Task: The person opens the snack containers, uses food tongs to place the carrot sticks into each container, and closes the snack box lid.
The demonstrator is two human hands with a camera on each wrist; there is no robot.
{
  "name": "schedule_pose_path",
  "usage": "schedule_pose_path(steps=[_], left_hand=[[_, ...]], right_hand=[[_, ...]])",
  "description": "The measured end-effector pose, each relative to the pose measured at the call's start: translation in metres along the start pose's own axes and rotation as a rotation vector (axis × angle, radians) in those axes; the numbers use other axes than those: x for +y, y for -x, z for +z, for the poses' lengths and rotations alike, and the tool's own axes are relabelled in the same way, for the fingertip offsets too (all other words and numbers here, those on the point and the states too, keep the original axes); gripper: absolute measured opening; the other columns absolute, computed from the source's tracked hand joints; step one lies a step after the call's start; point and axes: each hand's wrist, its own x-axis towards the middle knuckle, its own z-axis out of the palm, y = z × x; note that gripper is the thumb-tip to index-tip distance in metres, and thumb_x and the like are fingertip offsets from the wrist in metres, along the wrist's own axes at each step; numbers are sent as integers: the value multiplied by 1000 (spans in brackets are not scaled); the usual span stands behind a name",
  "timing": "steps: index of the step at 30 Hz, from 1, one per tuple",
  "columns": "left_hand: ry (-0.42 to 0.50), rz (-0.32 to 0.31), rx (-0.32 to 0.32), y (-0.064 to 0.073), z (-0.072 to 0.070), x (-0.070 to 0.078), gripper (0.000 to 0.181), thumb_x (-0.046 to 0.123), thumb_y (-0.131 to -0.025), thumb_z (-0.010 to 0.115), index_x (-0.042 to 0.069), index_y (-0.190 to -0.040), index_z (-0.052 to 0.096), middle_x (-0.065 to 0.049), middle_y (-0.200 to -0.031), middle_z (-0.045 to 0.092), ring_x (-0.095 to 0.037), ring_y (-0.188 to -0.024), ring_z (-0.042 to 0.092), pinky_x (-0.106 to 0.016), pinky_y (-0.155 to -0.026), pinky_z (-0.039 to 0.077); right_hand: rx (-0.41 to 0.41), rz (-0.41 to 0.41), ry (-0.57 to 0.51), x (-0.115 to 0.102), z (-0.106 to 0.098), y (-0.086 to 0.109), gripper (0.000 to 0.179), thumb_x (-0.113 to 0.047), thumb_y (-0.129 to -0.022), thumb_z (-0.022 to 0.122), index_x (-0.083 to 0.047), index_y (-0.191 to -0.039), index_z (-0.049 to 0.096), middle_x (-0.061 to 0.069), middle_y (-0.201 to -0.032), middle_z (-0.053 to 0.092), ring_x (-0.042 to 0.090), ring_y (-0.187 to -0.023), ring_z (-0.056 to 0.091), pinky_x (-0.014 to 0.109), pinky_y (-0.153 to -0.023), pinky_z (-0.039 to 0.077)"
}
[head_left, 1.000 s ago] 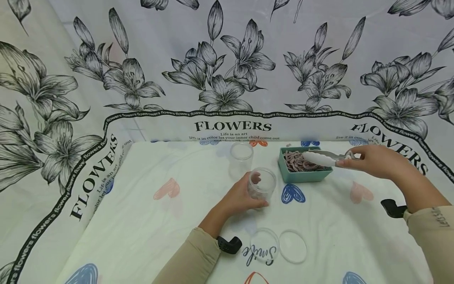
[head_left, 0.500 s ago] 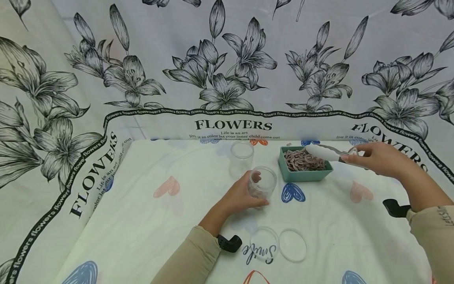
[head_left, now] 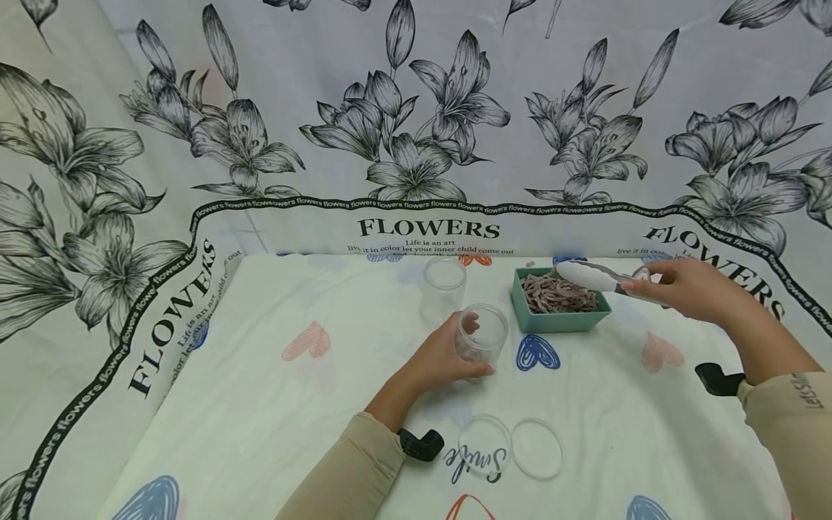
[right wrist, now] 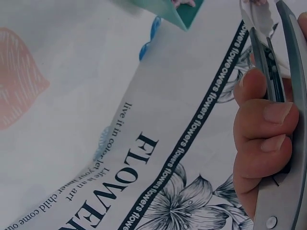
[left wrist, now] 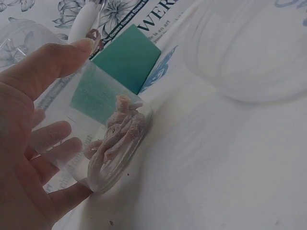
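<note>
While the left hand (head_left: 442, 357) grips it near the middle of the head view, a clear, round plastic cup (head_left: 482, 332) shows a small heap of pinkish-brown strands (left wrist: 120, 134) at its bottom in the left wrist view. The fingers and thumb curl around its wall and hide its left side.

Right of centre sits a green, rectangular tray (head_left: 565, 323), filled with purplish-brown strands (head_left: 555, 296). Above its upper right part hang silver metal tongs with white ends (head_left: 588, 276), which block some of the rim and contents from sight. The right hand (head_left: 692, 289) wraps its fingers around the handle; strands show at the white ends in the right wrist view.

Just behind the held cup, upper centre, stands a second clear plastic cup (head_left: 444, 285). At lower centre, one clear, round plastic lid (head_left: 485, 446) lies just beside another clear round lid (head_left: 537, 449). A white cloth printed with hearts (head_left: 364, 310) covers the tabletop; behind it hangs a white, flower-printed curtain (head_left: 260, 65).
</note>
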Motion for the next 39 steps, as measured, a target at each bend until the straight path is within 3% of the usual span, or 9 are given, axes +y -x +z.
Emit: schedule_pose_path(steps=[4,13,20,24,31,39], left_hand=[[-4,-3,-6,0,0,0,85,31,-71,89,18,-140,42,5,-134,55,-15,-124,51,-43,-108,39],[-13,2,-6,-2,-1,-2,85,33,-70,90,21,-139,42,6,-134,54,-14,-123,51,-42,-107,40],[-27,2,-9,-2,-3,2,86,35,-70,90,20,-140,42,6,-134,54,-15,-123,51,-42,-107,40],[-27,6,-11,-2,-4,3,85,34,-70,89,20,-140,42,5,-135,54,-15,-123,52,-42,-107,40],[-8,-1,-15,-2,-4,3,84,31,-71,89,24,-140,41,4,-134,54,-16,-125,51,-43,-109,39],[10,-37,-15,-1,-3,1,87,33,-70,90,27,-141,40,7,-136,52,-15,-130,47,-46,-112,35]], right_hand=[[-9,-1,-11,0,2,0,64,-59,-95,53,-1,-122,57,18,-96,66,23,-72,59,37,-57,47],[9,-12,-47,-10,-3,2,61,-55,-96,54,-3,-127,57,15,-95,66,23,-70,55,37,-55,45],[40,-37,-131,-42,-8,12,54,-53,-95,57,-10,-128,59,10,-86,59,20,-60,48,35,-50,42],[34,-101,-192,-65,-8,19,42,-47,-96,59,-15,-123,62,7,-80,55,20,-54,45,33,-49,40],[-43,-159,-273,-91,11,17,35,-46,-94,63,-17,-113,66,5,-71,49,16,-52,44,31,-47,38],[-121,-167,-321,-96,38,11,32,-48,-93,63,-17,-103,64,2,-64,45,15,-50,43,32,-45,39]])
